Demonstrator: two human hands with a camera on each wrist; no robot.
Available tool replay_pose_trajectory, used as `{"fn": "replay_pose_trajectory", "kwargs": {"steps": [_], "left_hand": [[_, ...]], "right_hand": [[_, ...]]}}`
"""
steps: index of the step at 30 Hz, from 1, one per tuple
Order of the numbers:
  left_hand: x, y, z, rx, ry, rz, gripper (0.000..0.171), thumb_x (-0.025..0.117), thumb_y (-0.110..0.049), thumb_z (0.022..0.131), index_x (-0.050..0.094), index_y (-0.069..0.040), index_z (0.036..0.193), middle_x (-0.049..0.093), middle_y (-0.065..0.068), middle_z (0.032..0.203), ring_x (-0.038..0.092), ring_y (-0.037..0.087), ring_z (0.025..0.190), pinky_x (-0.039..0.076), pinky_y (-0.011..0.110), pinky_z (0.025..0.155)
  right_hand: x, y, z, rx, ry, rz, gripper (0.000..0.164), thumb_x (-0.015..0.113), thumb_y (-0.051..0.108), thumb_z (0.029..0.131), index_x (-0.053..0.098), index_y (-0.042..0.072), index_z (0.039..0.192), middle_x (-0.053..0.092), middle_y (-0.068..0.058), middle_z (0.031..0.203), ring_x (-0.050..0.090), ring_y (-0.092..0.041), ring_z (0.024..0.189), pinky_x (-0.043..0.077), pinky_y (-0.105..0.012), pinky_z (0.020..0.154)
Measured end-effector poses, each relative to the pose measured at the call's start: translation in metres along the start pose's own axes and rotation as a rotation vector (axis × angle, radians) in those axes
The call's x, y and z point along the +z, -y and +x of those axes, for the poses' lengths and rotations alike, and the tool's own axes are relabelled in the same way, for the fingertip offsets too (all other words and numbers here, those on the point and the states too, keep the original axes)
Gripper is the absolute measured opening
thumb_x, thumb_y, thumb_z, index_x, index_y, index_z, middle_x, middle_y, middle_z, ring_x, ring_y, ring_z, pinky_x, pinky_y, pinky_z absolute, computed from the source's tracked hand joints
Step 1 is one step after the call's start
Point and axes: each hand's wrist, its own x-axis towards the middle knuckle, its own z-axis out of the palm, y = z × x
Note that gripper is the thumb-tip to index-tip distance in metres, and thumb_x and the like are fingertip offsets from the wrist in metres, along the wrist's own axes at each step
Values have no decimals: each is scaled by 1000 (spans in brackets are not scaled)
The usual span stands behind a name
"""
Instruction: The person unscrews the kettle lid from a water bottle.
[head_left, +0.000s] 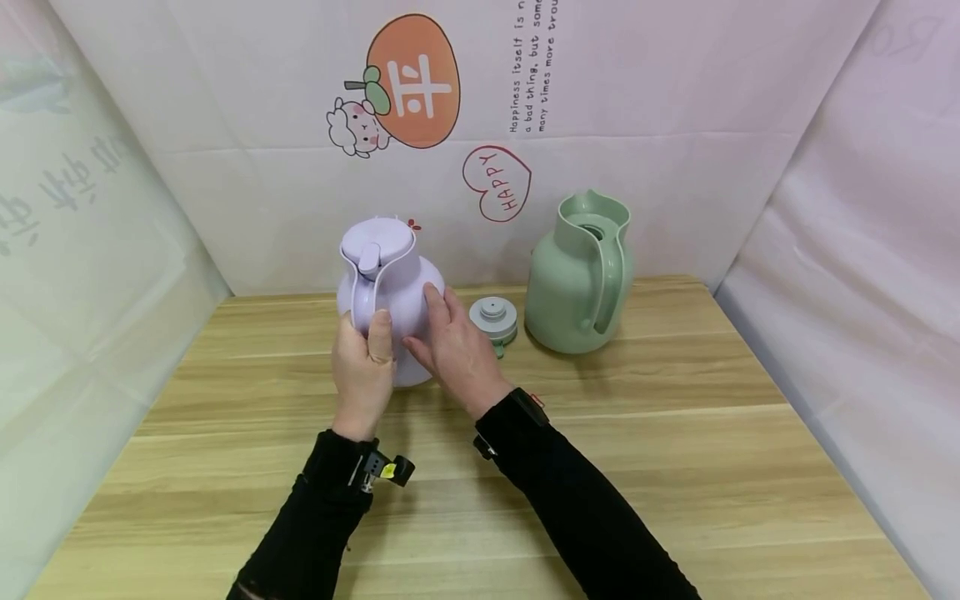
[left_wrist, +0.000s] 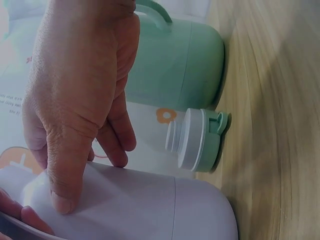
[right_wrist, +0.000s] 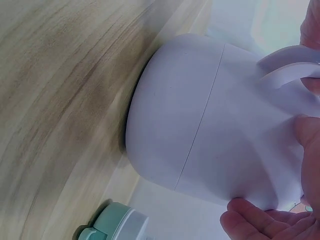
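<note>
A lilac thermos jug (head_left: 408,287) stands on the table with its lid (head_left: 390,235) fitted on top. My left hand (head_left: 360,375) grips its handle, thumb lying along the near side. Against the right side of the jug's body rests my right hand (head_left: 463,354), fingers nearly straight, thumb toward the front. In the right wrist view, the jug's base (right_wrist: 160,110) meets the wood. A grey and green stopper lid (head_left: 493,315) lies upside down just past my right hand. Farther right stands a green thermos jug (head_left: 566,292), its mouth uncovered and its handle toward me.
The wooden table (head_left: 645,475) stretches toward me and to both sides. White printed cloth (head_left: 645,92) hangs behind it, close to the jugs, with more cloth along the left and right edges.
</note>
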Motion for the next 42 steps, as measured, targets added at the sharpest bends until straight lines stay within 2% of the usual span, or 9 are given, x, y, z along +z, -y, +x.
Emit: {"fn": "replay_pose_trajectory", "kwargs": {"steps": [7, 15, 21, 24, 36, 42], "left_hand": [[1, -4, -5, -4, 12, -24, 39, 51, -37, 100, 55, 0, 108, 58, 13, 84, 55, 21, 66, 47, 40, 59], [3, -12, -12, -20, 38, -46, 37, 51, -34, 100, 54, 1, 110, 57, 13, 85, 55, 21, 67, 47, 37, 58], [-2, -43, -19, -33, 58, -68, 33, 50, -24, 101, 53, 8, 108, 57, 17, 86, 55, 25, 66, 47, 35, 58], [-4, -51, -21, -27, 65, -82, 31, 50, -22, 101, 53, 8, 109, 56, 16, 84, 54, 24, 66, 47, 35, 59], [-1, -54, -30, -14, 73, -96, 27, 52, -20, 100, 54, 6, 105, 55, 14, 76, 53, 24, 63, 46, 36, 58], [-1, -59, -33, -4, 77, -112, 23, 53, -18, 99, 55, 4, 99, 54, 13, 70, 52, 22, 61, 45, 34, 56]], "right_hand": [[-4, -1, -5, -18, -31, 1, 80, 57, 50, 93, 25, 8, 153, 44, -24, 140, 63, -30, 100, 57, -42, 76], [-10, -3, -12, -8, -26, -3, 81, 58, 50, 93, 25, 8, 153, 42, -24, 144, 62, -33, 104, 57, -44, 78], [-14, -4, -18, -34, -43, -2, 80, 59, 49, 93, 27, 6, 152, 44, -26, 142, 63, -33, 103, 57, -44, 77], [-15, -5, -20, -39, -43, -7, 80, 59, 49, 93, 27, 5, 152, 43, -26, 143, 61, -33, 107, 56, -44, 80], [-21, -8, -30, -64, -91, -17, 80, 61, 48, 92, 30, 2, 149, 44, -29, 141, 61, -36, 109, 56, -47, 79], [-24, -10, -36, -74, -104, -28, 80, 62, 49, 91, 31, 2, 149, 45, -30, 140, 63, -36, 102, 57, -46, 73]]}}
